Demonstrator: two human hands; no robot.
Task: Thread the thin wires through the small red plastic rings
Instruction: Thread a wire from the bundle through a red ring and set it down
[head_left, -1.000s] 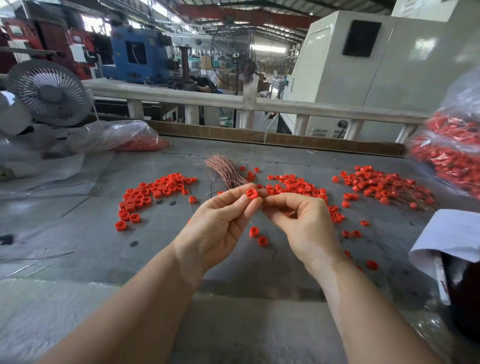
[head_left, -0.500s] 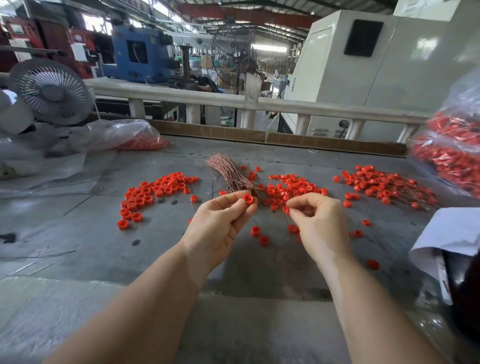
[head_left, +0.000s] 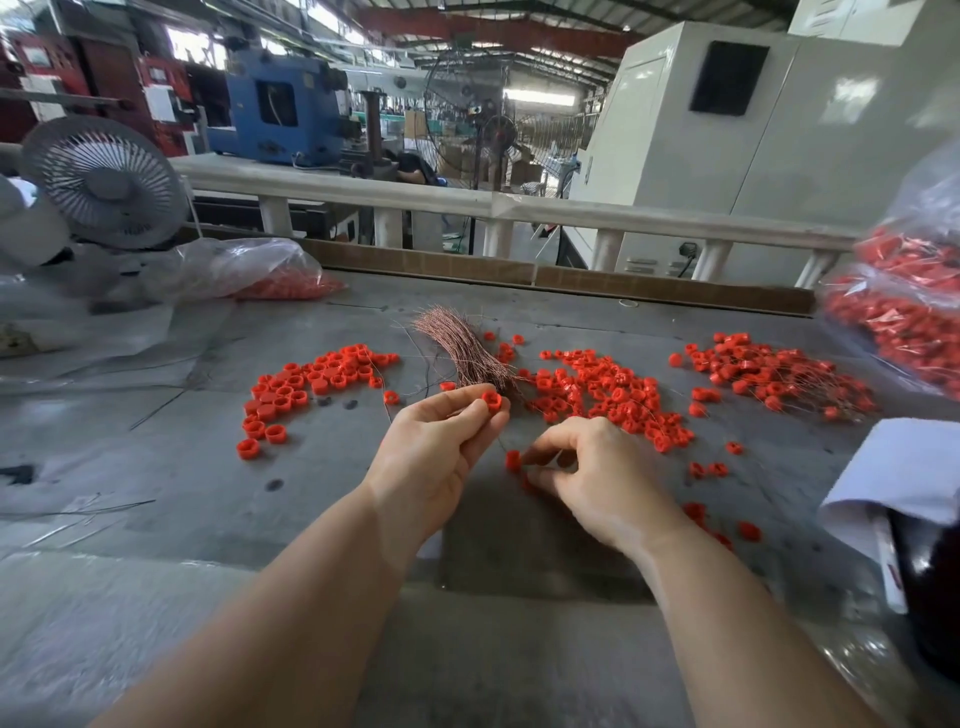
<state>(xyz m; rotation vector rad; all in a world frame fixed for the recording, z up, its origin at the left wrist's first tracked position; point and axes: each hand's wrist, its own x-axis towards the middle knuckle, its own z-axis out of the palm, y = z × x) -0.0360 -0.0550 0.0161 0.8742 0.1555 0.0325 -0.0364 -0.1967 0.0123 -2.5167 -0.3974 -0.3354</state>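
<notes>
My left hand (head_left: 441, 441) pinches a small red plastic ring (head_left: 491, 401) between thumb and fingertips, just in front of a bundle of thin copper wires (head_left: 460, 349) lying on the grey table (head_left: 208, 467). A thin wire hangs from that ring toward my right hand (head_left: 592, 478), which is low over the table with curled fingers beside a second red ring (head_left: 512, 460). Whether those fingers grip the wire or that ring I cannot tell. Piles of loose red rings lie left (head_left: 311, 384) and centre (head_left: 608, 395). Rings with wires through them lie right (head_left: 779, 374).
Clear bags of red rings sit at the back left (head_left: 270, 275) and at the right edge (head_left: 909, 312). A grey fan (head_left: 106, 182) stands at the left. White paper over a dark object (head_left: 904, 488) is at the right. A railing (head_left: 467, 205) runs behind the table.
My right hand has dropped away from the left hand, down and toward me, to the loose rings on the table. My left hand keeps its ring in nearly the same place.
</notes>
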